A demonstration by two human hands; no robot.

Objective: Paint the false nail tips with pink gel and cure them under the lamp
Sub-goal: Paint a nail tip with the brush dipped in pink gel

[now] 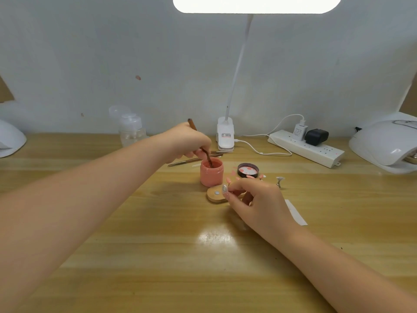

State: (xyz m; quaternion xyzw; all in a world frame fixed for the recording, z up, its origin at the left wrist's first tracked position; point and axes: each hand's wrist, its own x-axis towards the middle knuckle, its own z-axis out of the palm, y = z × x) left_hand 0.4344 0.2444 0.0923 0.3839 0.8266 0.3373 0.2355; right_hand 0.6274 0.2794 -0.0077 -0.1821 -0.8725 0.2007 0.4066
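Fingers of the left hand [189, 141] are curling round a brown brush [200, 143] and hiding the middle of its handle; its bristle end is dipping into the open pink gel jar [211, 171] and is getting lost against the pink inside. The right hand [257, 199] is pinching a clear false nail tip [225, 188] between thumb and forefinger, just over a small wooden holder [216, 195]; the hand is covering most of that holder, so how far it reaches is hard to tell. Pink painted tips [231, 179] are peeking out behind the knuckles, partly hidden and too small to count. Behind them the jar's dark lid [248, 170] is lying open side up, with pink smears showing inside it. A small metal stand [279, 181] is standing to the right, apart from the hand, its detail blurred. Two thin tools [194, 159] are lying behind the jar, partly covered by the left hand. A white curing lamp [388, 143] is sitting at the far right of the wooden table [158, 256], cut off by the frame edge; another white shape [10, 140] is being cropped at the far left. A clear pump bottle [132, 129] is standing by the wall, its contents hard to make out. A clip desk lamp [225, 136] and a power strip [306, 147] are sitting along the back.
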